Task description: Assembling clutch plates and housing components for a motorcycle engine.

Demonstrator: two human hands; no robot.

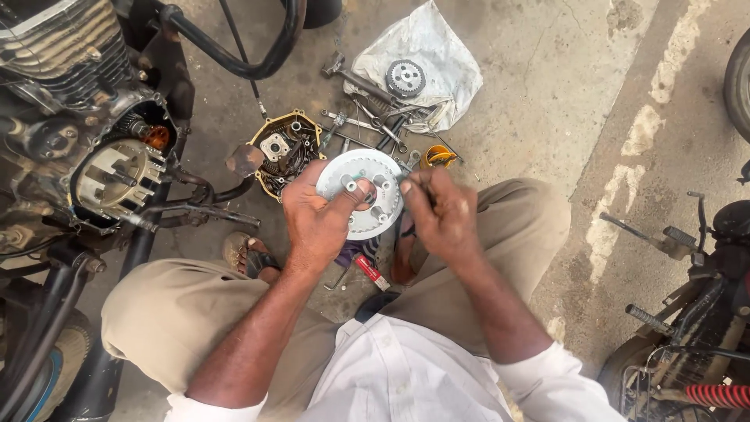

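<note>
My left hand grips a round silver clutch plate with raised posts, thumb pressed across its face. My right hand is closed around a thin tool whose tip touches the plate's right side. I am squatting on concrete, knees on either side. Beyond the plate lies an engine side cover with a yellow-edged rim, inside up.
A motorcycle engine with an exposed clutch housing stands at the left. Spanners and loose tools lie on the ground past the plate, beside a white cloth holding a gear. A small yellow cup sits nearby. Another motorcycle is at right.
</note>
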